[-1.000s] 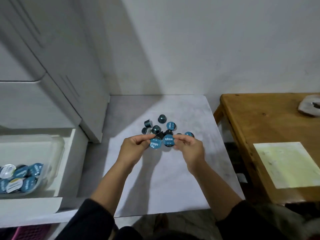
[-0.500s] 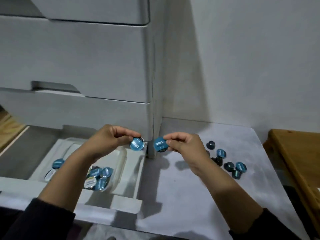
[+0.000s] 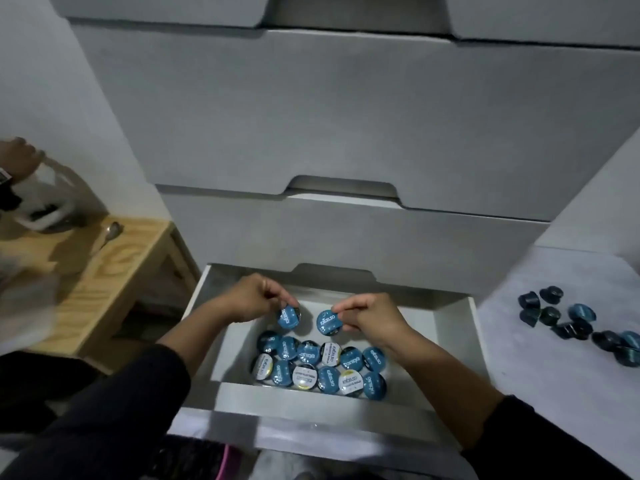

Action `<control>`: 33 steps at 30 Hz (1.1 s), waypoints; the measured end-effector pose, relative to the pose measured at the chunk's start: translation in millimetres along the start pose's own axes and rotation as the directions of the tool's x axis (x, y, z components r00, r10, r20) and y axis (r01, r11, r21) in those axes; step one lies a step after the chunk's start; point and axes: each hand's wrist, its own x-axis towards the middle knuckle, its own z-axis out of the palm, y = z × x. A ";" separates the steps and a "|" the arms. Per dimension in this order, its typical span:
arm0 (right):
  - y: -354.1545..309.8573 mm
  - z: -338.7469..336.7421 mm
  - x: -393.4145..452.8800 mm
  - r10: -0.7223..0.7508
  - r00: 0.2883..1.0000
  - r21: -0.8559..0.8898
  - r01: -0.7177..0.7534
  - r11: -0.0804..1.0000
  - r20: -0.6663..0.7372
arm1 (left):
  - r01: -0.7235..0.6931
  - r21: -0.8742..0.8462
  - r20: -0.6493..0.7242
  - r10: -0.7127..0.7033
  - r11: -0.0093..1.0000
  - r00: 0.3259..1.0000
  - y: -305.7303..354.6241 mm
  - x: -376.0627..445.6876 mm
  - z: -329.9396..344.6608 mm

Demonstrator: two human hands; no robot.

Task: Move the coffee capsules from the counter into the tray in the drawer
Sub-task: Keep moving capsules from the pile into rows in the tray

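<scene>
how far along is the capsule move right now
Done: over a dozen capsules lie in the tray in the open drawer. In hand: the left hand and right hand each pinch one blue capsule above the tray. Left: about ten dark capsules on the counter.

A tall grey-white cabinet [image 3: 346, 116] of stacked drawer fronts with notched handle cut-outs filled the view. A pale wall [image 3: 45, 81] stood at left, above a light wooden side table [image 3: 114, 268] — dim, flat light throughout.
</scene>
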 end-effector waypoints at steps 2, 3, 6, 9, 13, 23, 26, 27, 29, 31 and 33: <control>2.5 12.1 12.7 0.055 0.998 0.049 -0.052 0.997 -0.044 | -0.017 0.068 0.008 0.016 0.998 1.000 -8.0 10.1 4.5; 2.9 18.1 18.5 0.081 0.995 0.072 -0.076 0.994 -0.057 | -0.028 0.086 0.017 0.026 0.996 1.000 -11.9 14.0 5.9; 8.3 31.6 32.6 0.137 0.985 0.085 -0.129 0.988 -0.102 | -0.061 0.150 0.065 0.051 0.987 0.997 -17.6 23.5 9.7; 16.1 40.7 43.6 0.170 0.979 0.059 -0.164 0.985 -0.114 | -0.090 0.174 0.133 0.067 0.981 0.989 -21.5 32.2 13.5; 18.2 49.6 49.6 0.196 0.974 0.000 -0.197 0.980 -0.112 | -0.095 0.187 0.188 0.059 0.978 0.980 -27.8 41.5 8.8; 19.6 60.7 58.5 0.185 0.983 0.040 -0.184 0.982 -0.019 | -0.152 0.270 0.237 0.087 0.951 0.968 -32.2 47.3 -0.5; 19.4 63.4 61.6 0.182 0.983 0.067 -0.180 0.981 -0.019 | -0.147 0.285 0.214 0.086 0.947 0.973 -34.6 44.4 -1.3; 19.6 63.9 62.6 0.182 0.983 0.072 -0.180 0.981 -0.021 | -0.144 0.280 0.207 0.086 0.949 0.974 -35.7 43.4 -1.3; 19.6 65.2 64.1 0.178 0.984 0.071 -0.176 0.982 -0.017 | -0.140 0.277 0.198 0.087 0.951 0.976 -36.8 41.1 -2.2; 20.4 67.0 65.3 0.179 0.984 0.069 -0.178 0.982 -0.007 | -0.139 0.286 0.187 0.087 0.948 0.979 -36.9 39.4 -2.8; 20.3 68.8 65.3 0.188 0.982 0.057 -0.188 0.981 0.002 | -0.142 0.303 0.177 0.091 0.942 0.980 -36.5 37.5 -3.1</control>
